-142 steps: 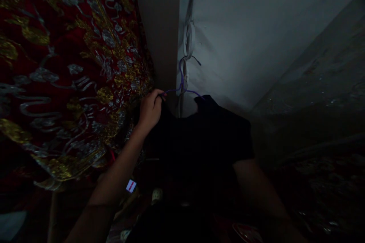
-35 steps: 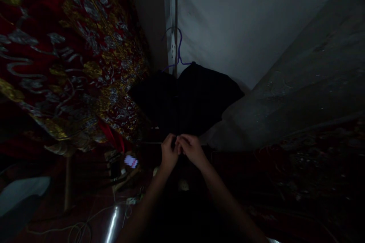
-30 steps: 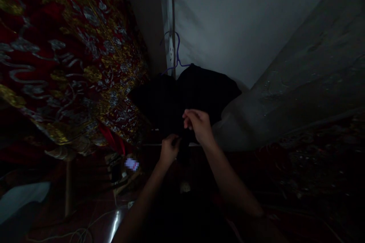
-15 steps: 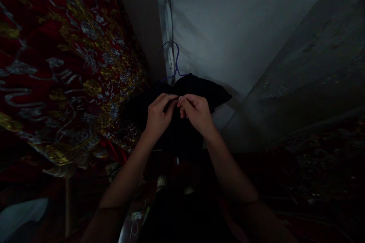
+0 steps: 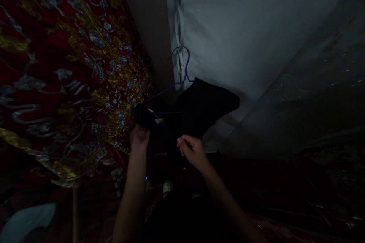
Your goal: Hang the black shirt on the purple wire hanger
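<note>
A black garment (image 5: 208, 102) hangs on a purple wire hanger (image 5: 187, 66). Its right side covers the hanger arm, while on the left the hanger's wire lies bare and the cloth sags below it. My right hand (image 5: 191, 150) is closed in a pinch on the garment's front edge. Smeared by motion, my left hand (image 5: 139, 135) is at the garment's left part, under the dark cloth there; its fingers do not show clearly. A small pale tag (image 5: 159, 121) shows inside the garment's opening.
The hanger hooks into a white strap (image 5: 179, 26) along the wall corner. Red cloth with gold and silver embroidery (image 5: 71, 72) fills the left side, close to my left hand. A pale wall (image 5: 251, 26) stands behind. Below are a light shoe (image 5: 168, 187) and a wooden post (image 5: 75, 212).
My hands have come apart and lower, the left one moving left and down. The garment's left shoulder has slipped off the hanger, baring the wire and the tag.
</note>
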Demonstrator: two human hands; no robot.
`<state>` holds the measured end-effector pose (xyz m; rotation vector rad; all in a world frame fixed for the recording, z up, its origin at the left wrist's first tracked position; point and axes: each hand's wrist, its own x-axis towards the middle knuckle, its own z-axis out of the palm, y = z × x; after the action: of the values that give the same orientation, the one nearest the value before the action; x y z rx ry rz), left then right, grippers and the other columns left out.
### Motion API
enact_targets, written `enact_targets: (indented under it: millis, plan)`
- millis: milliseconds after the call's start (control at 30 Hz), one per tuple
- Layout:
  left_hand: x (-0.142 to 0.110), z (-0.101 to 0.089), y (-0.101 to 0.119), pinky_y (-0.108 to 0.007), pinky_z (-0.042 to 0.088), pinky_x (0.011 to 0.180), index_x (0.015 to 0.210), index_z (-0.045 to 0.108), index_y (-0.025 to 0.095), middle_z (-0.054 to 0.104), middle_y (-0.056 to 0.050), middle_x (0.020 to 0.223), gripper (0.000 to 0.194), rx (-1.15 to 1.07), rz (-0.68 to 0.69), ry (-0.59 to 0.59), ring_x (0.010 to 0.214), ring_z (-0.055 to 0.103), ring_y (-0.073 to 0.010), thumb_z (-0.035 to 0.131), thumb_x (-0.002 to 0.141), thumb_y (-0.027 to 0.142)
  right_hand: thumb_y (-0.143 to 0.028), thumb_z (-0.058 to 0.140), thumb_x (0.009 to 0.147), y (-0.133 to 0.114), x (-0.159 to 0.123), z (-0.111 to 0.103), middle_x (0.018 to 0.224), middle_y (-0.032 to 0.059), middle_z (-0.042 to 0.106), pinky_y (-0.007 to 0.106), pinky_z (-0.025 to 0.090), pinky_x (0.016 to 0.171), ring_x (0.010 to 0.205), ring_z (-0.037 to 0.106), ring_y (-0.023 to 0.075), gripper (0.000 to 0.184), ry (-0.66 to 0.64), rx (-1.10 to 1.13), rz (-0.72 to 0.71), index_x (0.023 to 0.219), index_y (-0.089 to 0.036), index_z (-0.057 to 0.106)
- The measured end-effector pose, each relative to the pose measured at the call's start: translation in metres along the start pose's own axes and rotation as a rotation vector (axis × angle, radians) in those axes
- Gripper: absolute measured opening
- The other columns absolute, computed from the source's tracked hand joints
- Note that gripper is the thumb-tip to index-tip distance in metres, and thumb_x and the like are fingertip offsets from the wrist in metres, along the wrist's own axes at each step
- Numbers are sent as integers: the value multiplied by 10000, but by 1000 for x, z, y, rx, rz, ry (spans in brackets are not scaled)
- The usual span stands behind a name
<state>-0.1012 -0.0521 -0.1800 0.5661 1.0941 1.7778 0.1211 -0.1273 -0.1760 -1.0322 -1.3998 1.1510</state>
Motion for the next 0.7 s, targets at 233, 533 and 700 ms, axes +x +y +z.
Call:
enact_targets:
  millis: [233, 533, 700]
  plan:
    - [-52, -2, -43, -275, 488, 786, 814, 657, 187, 687, 4, 820, 267, 38, -231, 12, 778, 643, -143, 818, 643, 314, -511, 546, 888, 25, -13, -22, 484, -34, 494, 250, 361, 489, 450, 463, 119, 387, 149, 40, 105, 654, -204, 576]
    - [-146, 64, 1, -271, 470, 837, 877, 701, 192, 680, -42, 888, 272, 435, -6, -598, 889, 616, -210, 703, 819, 458, -511, 629, 854, 9, -27, -53, 1069, 70, 705, 385, 490, 946, 1049, 634, 262, 350, 77, -96, 32, 1047, -224, 686]
    - [-170, 74, -14, -284, 451, 886, 928, 660, 192, 649, -48, 938, 234, 490, 207, -594, 945, 595, -206, 598, 913, 417, -543, 610, 882, -3, -49, -59, 1221, 80, 674, 401, 466, 1018, 1183, 592, 275, 507, -126, 137, 64, 1276, -225, 621]
